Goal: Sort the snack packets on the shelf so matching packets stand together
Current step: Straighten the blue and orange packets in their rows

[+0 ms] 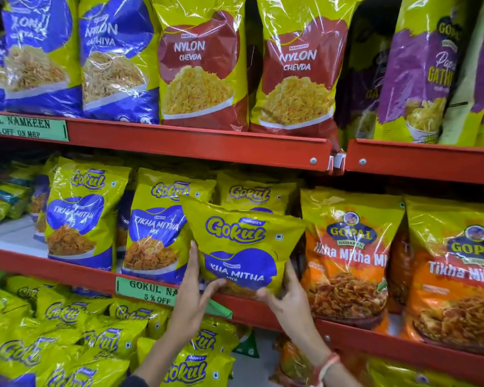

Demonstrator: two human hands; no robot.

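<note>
Both hands hold a yellow-green Gokul Tikha Mitha Mix packet (pixel 242 247) tilted at the front of the middle shelf (pixel 67 270). My left hand (pixel 192 297) grips its lower left edge. Its lower right corner is held by my right hand (pixel 287 298). Two matching Gokul Tikha Mitha packets (pixel 80 213) stand to the left, and another Gokul packet (pixel 253 194) stands behind the held one. To the right stand orange Gopal Tikha Mitha Mix packets (pixel 347 263).
The top shelf holds blue Nylon Gathiya packets (pixel 115 57), red Nylon Chevda packets (pixel 201 65) and purple Papdi Gathiya packets (pixel 419 71). Below lie several Gokul packets (pixel 67 331). A green price label (pixel 148 293) hangs on the red shelf lip.
</note>
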